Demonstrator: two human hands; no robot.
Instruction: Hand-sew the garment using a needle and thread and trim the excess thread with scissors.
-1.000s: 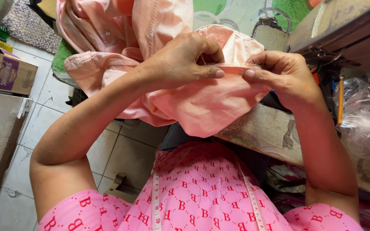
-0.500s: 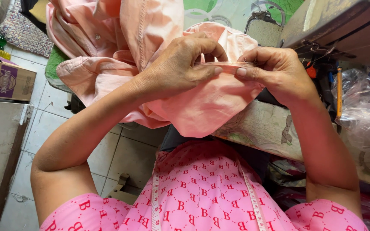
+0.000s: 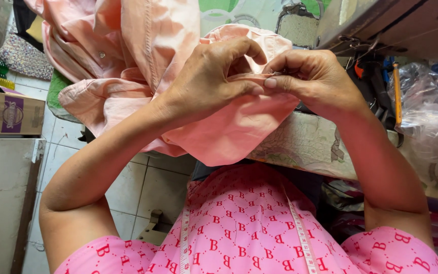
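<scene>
A peach-pink garment [image 3: 143, 56] with stitched seams and buttons hangs in front of me and drapes over the worn table edge [image 3: 305, 144]. My left hand [image 3: 211, 78] pinches a folded edge of the cloth between thumb and fingers. My right hand [image 3: 313, 78] grips the same edge right beside it, fingertips touching those of the left hand. Whether a needle or pin sits between the fingers cannot be told. A white measuring tape [image 3: 300, 238] hangs around my neck over a pink patterned top.
A cardboard box [image 3: 11, 114] stands at the left on a pale surface. Tiled floor [image 3: 148, 187] lies below. Crumpled clear plastic [image 3: 429, 109] and an orange-handled tool [image 3: 396, 94] sit at the right, under a dark wooden frame [image 3: 396, 25].
Both hands have drawn closer together and lifted slightly, so the fingertips now meet on the folded edge. The cloth is bunched tighter between them.
</scene>
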